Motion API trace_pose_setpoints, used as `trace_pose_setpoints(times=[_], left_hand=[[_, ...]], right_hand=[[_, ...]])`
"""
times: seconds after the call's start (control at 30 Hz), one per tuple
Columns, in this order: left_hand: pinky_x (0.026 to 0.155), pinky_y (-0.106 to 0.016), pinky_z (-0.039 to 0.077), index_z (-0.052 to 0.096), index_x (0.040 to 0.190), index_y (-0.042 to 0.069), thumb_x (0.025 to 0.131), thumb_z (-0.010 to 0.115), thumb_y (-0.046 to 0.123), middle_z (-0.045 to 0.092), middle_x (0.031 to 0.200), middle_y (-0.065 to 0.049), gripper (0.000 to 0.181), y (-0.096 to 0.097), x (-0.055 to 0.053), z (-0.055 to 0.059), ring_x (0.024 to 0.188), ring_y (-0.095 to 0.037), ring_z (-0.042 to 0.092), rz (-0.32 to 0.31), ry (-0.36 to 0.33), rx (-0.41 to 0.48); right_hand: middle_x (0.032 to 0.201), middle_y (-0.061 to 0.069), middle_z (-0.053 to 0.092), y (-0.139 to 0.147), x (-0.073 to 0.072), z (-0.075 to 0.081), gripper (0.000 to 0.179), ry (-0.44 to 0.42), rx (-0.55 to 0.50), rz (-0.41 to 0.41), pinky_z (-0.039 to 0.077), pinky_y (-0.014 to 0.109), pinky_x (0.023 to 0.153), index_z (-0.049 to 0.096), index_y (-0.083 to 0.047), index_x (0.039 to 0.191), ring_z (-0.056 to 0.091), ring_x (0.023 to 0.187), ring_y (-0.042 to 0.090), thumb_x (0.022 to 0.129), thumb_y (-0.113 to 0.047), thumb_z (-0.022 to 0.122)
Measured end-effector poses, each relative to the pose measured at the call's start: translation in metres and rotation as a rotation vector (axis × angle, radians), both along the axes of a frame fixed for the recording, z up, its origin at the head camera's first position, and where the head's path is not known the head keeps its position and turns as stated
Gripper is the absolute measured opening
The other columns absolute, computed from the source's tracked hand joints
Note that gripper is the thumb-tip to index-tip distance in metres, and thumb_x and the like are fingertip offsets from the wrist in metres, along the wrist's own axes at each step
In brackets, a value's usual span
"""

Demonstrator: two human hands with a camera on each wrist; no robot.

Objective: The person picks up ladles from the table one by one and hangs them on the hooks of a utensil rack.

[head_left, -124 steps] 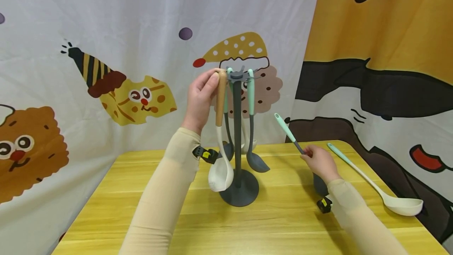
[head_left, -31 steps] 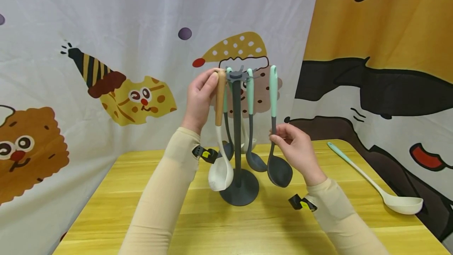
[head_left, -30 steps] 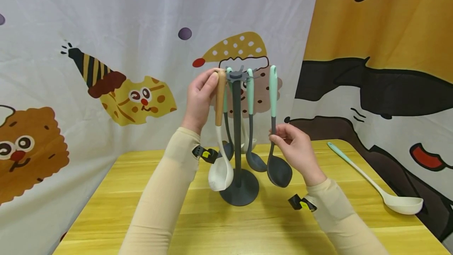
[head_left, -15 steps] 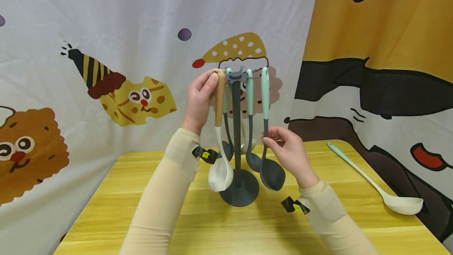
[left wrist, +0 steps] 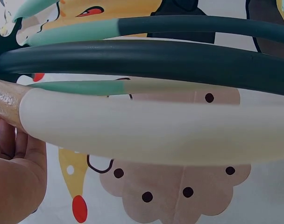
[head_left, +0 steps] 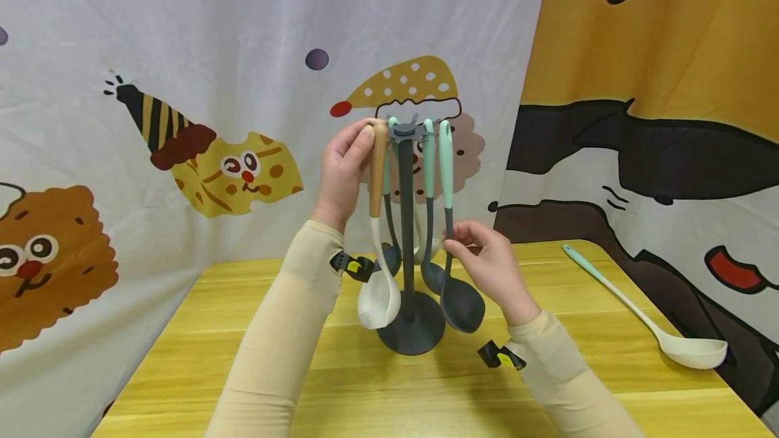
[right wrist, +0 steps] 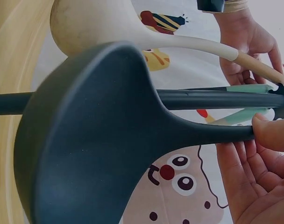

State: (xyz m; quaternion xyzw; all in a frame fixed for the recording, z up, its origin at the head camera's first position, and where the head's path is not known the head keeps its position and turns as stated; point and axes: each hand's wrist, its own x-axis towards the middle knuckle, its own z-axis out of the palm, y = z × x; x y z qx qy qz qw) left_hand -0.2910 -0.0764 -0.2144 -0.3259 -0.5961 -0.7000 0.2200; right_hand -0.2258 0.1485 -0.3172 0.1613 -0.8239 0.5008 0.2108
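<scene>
In the head view my left hand (head_left: 343,171) pinches the top of the wooden handle of a white ladle (head_left: 379,299), which hangs upright at the left side of a dark utensil stand (head_left: 406,222). Between thumb and fingers, my right hand (head_left: 487,265) pinches the dark neck of a ladle with a mint handle and dark bowl (head_left: 464,304). Its handle end is up close by the stand's hooks (head_left: 410,130), on the right. The right wrist view shows the dark ladle (right wrist: 95,126) large, thumb over its neck. White neck (left wrist: 132,126) crosses the left wrist view.
Other mint-handled utensils (head_left: 429,161) hang on the stand's far side, partly hidden behind its pole. A white ladle with a mint handle (head_left: 690,351) lies along the right edge of the wooden table (head_left: 243,357). A printed curtain (head_left: 243,32) hangs behind.
My right hand has lifted the dark ladle from the table's right side, turned it upright and carried it left to the stand, lowering it slightly. My left hand stays on the wooden handle.
</scene>
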Motion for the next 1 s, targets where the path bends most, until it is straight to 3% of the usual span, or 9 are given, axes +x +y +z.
trace_pose_setpoints(times=[0.3, 0.73, 1.0], left_hand=[[0.101, -0.039, 0.046, 0.062, 0.124, -0.004, 0.103, 0.049, 0.022, 0.062, 0.115, -0.007, 0.036, -0.001, 0.001, -0.001, 0.104, -0.023, 0.058, 0.013, -0.008, -0.009], [0.101, -0.039, 0.046, 0.061, 0.125, -0.003, 0.103, 0.049, 0.022, 0.062, 0.117, -0.008, 0.036, 0.0, 0.001, -0.001, 0.105, -0.023, 0.058, 0.015, -0.009, -0.013], [0.101, -0.039, 0.046, 0.061, 0.125, -0.003, 0.103, 0.049, 0.022, 0.062, 0.116, -0.008, 0.035, 0.0, 0.002, -0.001, 0.104, -0.024, 0.059, 0.017, -0.007, -0.01]], right_hand=[[0.089, 0.006, 0.066, -0.006, 0.002, -0.002, 0.012, -0.004, -0.003, 0.027, 0.054, 0.03, 0.073, 0.07, -0.003, 0.101, 0.062, 0.082, 0.02, 0.09, -0.007, 0.073], [0.087, 0.006, 0.065, -0.015, 0.002, -0.009, 0.008, 0.026, -0.029, 0.079, 0.055, 0.027, 0.072, 0.069, -0.003, 0.097, 0.062, 0.08, 0.019, 0.091, -0.006, 0.071], [0.086, 0.005, 0.064, -0.017, -0.001, -0.009, 0.008, 0.053, -0.026, 0.054, 0.055, 0.028, 0.07, 0.068, -0.004, 0.096, 0.061, 0.08, 0.019, 0.09, -0.006, 0.072]])
